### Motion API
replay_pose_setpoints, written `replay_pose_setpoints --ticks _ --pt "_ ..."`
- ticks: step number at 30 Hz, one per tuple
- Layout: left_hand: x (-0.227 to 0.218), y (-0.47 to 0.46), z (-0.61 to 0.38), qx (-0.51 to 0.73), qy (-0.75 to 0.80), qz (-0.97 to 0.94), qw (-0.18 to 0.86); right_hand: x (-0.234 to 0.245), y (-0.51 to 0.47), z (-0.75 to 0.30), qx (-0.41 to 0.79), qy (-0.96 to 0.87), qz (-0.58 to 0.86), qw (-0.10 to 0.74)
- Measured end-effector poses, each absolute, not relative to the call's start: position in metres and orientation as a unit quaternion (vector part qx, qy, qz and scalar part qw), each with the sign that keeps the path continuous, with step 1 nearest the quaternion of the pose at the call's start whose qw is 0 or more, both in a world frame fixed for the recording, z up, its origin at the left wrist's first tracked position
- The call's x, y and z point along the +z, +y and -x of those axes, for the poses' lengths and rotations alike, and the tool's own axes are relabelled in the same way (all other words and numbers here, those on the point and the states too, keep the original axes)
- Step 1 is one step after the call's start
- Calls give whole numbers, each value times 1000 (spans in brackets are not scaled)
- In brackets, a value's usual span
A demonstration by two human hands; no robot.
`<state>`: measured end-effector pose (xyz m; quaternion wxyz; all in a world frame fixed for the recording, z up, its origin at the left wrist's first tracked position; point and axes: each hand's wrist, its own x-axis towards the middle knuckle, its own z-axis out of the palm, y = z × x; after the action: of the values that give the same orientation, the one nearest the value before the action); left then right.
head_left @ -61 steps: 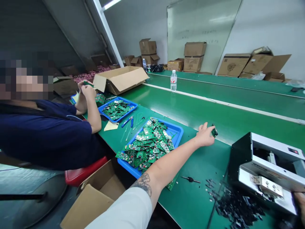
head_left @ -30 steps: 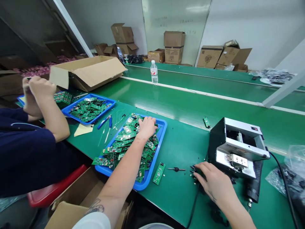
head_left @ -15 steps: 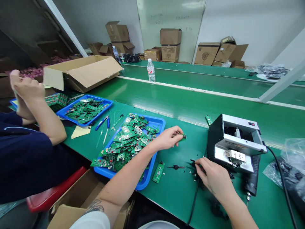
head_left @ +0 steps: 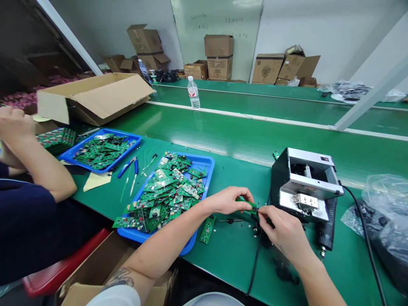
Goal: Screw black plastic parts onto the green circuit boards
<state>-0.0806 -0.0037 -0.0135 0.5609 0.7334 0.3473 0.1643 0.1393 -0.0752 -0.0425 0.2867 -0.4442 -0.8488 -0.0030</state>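
Both hands are working close together over the green table (head_left: 239, 176), just in front of a silver and black machine (head_left: 306, 182). The left hand (head_left: 231, 200) is pinching a small green circuit board (head_left: 252, 208) between thumb and fingers, and the board is sitting above the tabletop. The right hand (head_left: 283, 226) is bringing its fingertips up against the board's right end; whether they are gripping a small part, I cannot tell.

Small black bits (head_left: 256, 228) are lying under and beside the right hand. A loose board (head_left: 207, 229) is resting near the blue tray (head_left: 206, 168), with a thin black rod (head_left: 230, 221) lying just to its right. Inside the tray, a jumbled heap of boards (head_left: 172, 191) is piling up, some poking over the near left edge. A black tool (head_left: 327, 225) is lying at the machine's right side, near a clear plastic bag (head_left: 384, 195).

Farther left, blue-handled pliers (head_left: 136, 166) are lying between that tray and a second tray (head_left: 139, 139), which is also holding boards. A water bottle (head_left: 193, 93) is standing farther back. At the far left, a co-worker's hand (head_left: 15, 125) is showing.
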Motion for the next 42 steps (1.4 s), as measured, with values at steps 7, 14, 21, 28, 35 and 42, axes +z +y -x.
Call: replay_pose_setpoints --ticks 7,14,21,28,35,42 --pt "-10 -3 82 148 350 -735 562 -46 -74 -142 33 -839 433 328" --pt "-11 -8 78 162 326 -715 597 -43 -73 -142 42 -828 418 371" --pt "-12 -9 79 175 315 -693 624 -42 -71 -141 44 -817 402 410" --pt "-16 -7 77 179 314 -700 616 -45 -70 -140 57 -812 396 425" --pt "-20 -10 69 218 339 -655 639 -46 -70 -136 70 -766 449 454" --pt "-19 -10 69 208 341 -630 666 -50 -73 -132 83 -739 464 482"
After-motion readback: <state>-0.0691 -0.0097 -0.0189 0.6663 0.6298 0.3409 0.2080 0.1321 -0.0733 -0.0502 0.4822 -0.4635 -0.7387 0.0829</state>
